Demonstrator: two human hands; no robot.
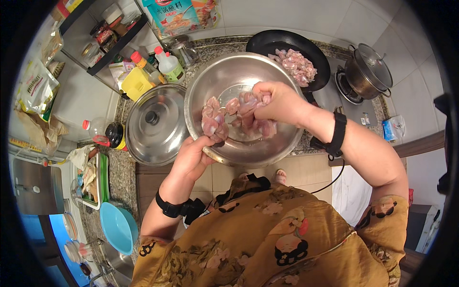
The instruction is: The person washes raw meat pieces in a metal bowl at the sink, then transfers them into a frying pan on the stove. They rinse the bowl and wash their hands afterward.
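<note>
My left hand [193,156] grips the near left rim of a large stainless steel bowl [272,150], which it holds tilted above the floor and counter edge. Inside the bowl, my right hand [279,104] is closed on several pieces of raw meat [248,111]. More raw meat pieces [214,122] lie at the bowl's left side, just above my left thumb. Behind the bowl's right rim, a black wok [319,53] holds a heap of raw meat [296,66]. The wok's handle is partly hidden by my right forearm.
A lidded pot [367,71] stands on a gas burner at the right. Left of the bowl lies a large metal lid [157,129], with bottles [171,67] behind it. A blue basin [119,227] and a tray [102,179] stand at the left, near a sink [120,263].
</note>
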